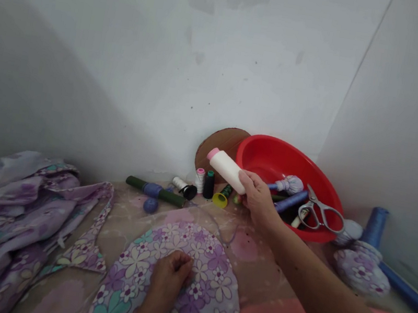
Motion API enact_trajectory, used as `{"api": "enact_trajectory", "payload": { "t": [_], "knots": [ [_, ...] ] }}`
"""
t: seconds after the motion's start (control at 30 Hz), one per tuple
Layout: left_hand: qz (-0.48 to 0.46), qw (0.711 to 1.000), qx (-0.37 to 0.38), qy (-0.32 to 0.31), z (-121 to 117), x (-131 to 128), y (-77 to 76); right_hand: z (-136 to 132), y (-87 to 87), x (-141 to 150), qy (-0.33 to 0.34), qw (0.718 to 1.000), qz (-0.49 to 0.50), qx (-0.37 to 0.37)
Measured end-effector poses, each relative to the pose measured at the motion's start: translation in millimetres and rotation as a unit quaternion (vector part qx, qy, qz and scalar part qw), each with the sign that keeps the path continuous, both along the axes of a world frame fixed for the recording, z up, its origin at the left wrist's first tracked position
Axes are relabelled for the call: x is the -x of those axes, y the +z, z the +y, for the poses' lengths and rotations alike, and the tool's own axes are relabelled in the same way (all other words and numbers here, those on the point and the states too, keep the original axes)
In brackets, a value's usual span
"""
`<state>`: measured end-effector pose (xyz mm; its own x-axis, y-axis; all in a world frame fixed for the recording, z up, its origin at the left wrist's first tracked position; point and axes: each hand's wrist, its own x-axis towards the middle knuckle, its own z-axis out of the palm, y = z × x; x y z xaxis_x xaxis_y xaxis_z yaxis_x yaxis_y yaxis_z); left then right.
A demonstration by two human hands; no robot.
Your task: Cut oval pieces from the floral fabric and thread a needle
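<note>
My right hand [260, 199] is wrapped round the lower end of a white thread spool [226, 169] with a pink tip, held tilted in the air before the red basin. Below it lies a round piece of purple floral fabric [211, 294]. My left hand [169, 280] rests over this fabric with its fingertips pinched together; whatever is between them, if anything, is too small to make out. Behind the fabric stand a small white spool [199, 180] with a pink top and a black spool [209, 184] with a green top.
A red basin [271, 161] holds scissors [319, 213] and blue rods. Brown cardboard [210, 146] leans on the wall. At left is crumpled floral cloth [15, 226]; a dark green stick [174, 197] and a blue ball [150, 205] lie near. Fabric-wrapped blue rods [376, 225] are at right.
</note>
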<state>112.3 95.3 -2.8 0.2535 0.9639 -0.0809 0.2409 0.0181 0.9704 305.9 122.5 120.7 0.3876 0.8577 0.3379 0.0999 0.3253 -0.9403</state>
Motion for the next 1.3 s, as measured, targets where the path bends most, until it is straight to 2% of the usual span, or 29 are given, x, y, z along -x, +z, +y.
{"api": "enact_trajectory", "payload": {
  "t": [0.17, 0.3, 0.53, 0.7, 0.8, 1.0, 1.17, 1.3],
  "knots": [
    [0.029, 0.999, -0.015, -0.012, 3, 1, -4.0, 5, 2.3, -13, -0.034, 0.985, -0.169, -0.008],
    [0.048, 0.998, -0.025, -0.019, 4, 2, -4.8, 11, 1.3, -19, -0.056, 0.945, -0.321, 0.012],
    [0.031, 0.999, -0.021, -0.010, 2, 1, -4.1, 19, -9.1, -11, -0.086, 0.817, -0.564, 0.087],
    [0.035, 0.999, -0.014, -0.009, 3, 1, -5.4, 23, -17.0, -4, -0.128, 0.717, -0.675, 0.123],
    [0.040, 0.999, -0.013, -0.013, 3, 1, -5.4, 28, -19.7, 0, -0.136, 0.677, -0.710, 0.138],
    [0.038, 0.999, -0.018, -0.019, 3, 1, -5.2, 44, -33.0, 3, -0.116, 0.642, -0.741, 0.157],
    [0.017, 1.000, -0.006, -0.015, 4, 1, -13.1, 49, -46.6, 2, -0.123, 0.641, -0.739, 0.164],
    [-0.008, 1.000, -0.009, -0.015, 5, 1, -19.8, 51, -51.1, 0, -0.139, 0.647, -0.728, 0.178]
  ]
}}
